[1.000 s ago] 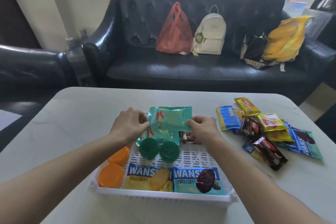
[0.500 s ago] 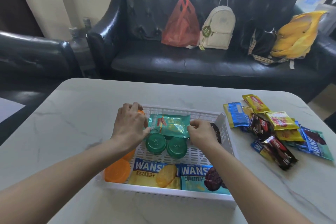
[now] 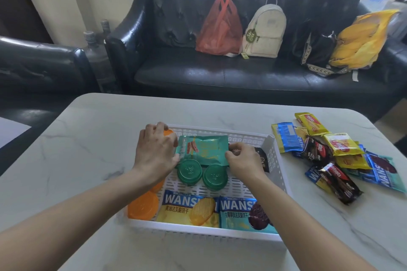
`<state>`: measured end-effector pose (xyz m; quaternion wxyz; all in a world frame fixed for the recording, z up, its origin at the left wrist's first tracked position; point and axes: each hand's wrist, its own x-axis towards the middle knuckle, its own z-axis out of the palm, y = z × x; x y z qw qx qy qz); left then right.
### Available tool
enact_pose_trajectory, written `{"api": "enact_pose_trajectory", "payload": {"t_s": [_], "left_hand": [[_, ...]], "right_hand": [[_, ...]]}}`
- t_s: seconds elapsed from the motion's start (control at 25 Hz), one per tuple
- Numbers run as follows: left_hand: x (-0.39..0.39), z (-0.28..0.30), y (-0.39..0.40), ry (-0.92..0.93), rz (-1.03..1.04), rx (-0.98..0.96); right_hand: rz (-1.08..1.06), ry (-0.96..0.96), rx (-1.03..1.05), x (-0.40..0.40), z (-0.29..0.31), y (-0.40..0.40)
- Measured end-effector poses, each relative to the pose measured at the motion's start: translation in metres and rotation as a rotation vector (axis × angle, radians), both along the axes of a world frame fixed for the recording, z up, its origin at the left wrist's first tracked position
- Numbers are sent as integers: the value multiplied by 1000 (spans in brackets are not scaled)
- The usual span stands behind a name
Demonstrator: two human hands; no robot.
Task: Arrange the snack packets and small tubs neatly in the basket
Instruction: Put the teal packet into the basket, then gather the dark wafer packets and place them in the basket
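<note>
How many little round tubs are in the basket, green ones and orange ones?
Green tubs: 2
Orange tubs: 3 showing, two partly hidden by the left hand
Total: 5 tubs in the white basket

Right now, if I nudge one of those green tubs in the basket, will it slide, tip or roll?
The green tubs look squat and round with flat lids, so upright they would probably slide rather than tip. The basket floor is slotted, which may snag them slightly. Knocked onto its side, one could well roll. They seem small and likely light.
</note>
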<state>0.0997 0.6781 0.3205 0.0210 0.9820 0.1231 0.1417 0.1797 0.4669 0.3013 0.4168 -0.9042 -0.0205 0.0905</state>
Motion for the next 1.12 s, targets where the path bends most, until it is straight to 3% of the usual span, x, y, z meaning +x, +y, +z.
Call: {"api": "enact_pose_trajectory", "payload": {"t_s": [0.48, 0.8, 1.12], "left_hand": [[21, 21, -68, -134, -250, -106], [39, 26, -146, -152, -420, -155], [54, 15, -220, -85, -547, -186]], "right_hand": [[-66, -214, -14, 2, 22, -56], [-167, -221, -7, 2, 34, -130], [-309, -206, -6, 3, 9, -199]]}}
